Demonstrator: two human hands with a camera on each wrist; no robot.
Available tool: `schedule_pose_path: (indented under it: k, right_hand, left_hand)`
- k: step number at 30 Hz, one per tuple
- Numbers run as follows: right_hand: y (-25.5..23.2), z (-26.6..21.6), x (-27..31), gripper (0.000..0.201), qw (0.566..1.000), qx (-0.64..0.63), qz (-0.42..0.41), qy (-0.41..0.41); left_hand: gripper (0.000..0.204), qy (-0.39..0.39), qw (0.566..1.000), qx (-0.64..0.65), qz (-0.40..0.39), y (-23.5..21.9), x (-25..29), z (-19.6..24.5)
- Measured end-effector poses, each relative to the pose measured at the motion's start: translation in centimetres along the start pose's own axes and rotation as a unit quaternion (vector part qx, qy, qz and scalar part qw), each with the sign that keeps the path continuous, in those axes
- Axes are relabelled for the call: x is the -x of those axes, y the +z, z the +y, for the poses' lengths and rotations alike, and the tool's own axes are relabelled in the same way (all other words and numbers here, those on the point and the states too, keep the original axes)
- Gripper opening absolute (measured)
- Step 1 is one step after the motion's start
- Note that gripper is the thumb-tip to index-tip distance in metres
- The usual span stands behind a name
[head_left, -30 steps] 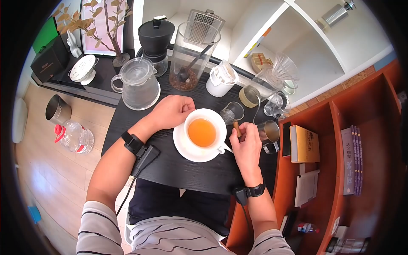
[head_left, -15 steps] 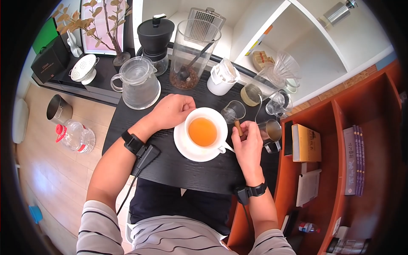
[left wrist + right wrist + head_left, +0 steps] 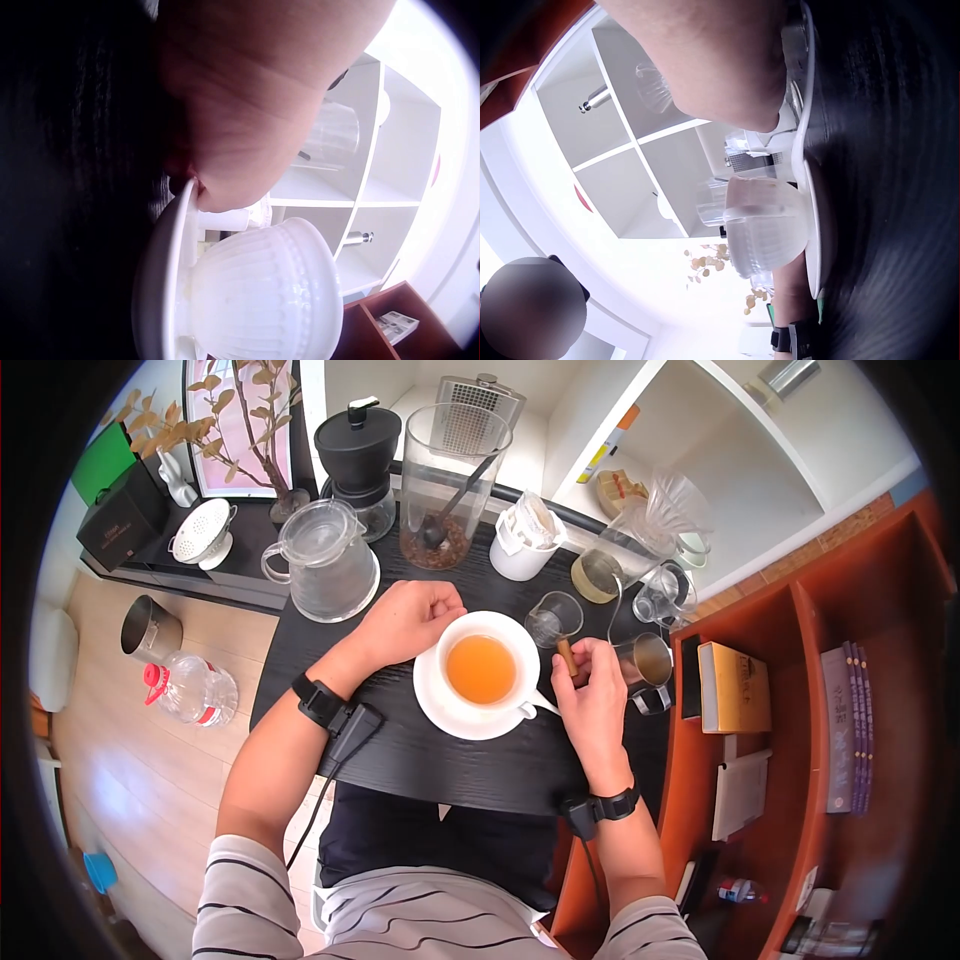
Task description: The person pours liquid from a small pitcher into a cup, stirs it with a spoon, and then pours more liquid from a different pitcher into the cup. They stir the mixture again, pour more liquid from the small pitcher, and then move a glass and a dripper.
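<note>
cup [image 3: 488, 665]: upright on saucer [image 3: 430, 705], btwn hands
cup handle [image 3: 526, 711]: pts R, slightly near
saucer stem [image 3: 544, 703]: long axis approx L–R, tip pts to R hand [image 3: 592, 702]
L hand [image 3: 412, 623]: L-far side, pinching saucer rim; nearer hand to cup
R hand: R side, fingers bent beside wooden handle [image 3: 568, 657]; grip on stem hidden, can't tell

Black box [image 3: 122, 525], yellow book [image 3: 740, 690], purple spines [image 3: 858, 735] bear print; seemingly none legible.
</note>
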State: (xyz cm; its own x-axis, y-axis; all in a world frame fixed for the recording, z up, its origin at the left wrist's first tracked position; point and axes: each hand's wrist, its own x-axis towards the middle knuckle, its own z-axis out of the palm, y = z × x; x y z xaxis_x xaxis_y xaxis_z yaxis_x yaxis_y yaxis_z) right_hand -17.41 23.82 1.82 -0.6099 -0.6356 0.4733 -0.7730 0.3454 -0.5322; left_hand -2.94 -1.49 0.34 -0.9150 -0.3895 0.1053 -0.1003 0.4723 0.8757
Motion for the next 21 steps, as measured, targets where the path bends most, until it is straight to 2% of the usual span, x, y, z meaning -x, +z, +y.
schedule_pose_path:
  k: [9, 11, 14, 21]
  right_hand:
    - [0.1, 0.2, 0.0, 0.026, 1.000, -0.009, -0.002, -0.001]
    - [0.0, 0.1, 0.0, 0.026, 1.000, -0.016, -0.001, 0.003]
    - [-0.1, 0.1, 0.1, 0.026, 1.000, -0.021, -0.004, 0.008]
    - [0.0, 0.2, 0.1, 0.027, 1.000, -0.026, -0.010, 0.006]
  left_hand:
    - [0.018, 0.025, 0.998, -0.023, 0.058, 0.2, 0.1, 0.2]
    - [0.019, 0.030, 0.992, -0.052, 0.111, 0.1, 0.1, 0.5]
    - [0.020, 0.032, 0.988, -0.049, 0.144, 0.1, 0.0, 0.6]
    - [0.023, 0.021, 0.980, -0.098, 0.169, 0.2, 0.1, 1.3]
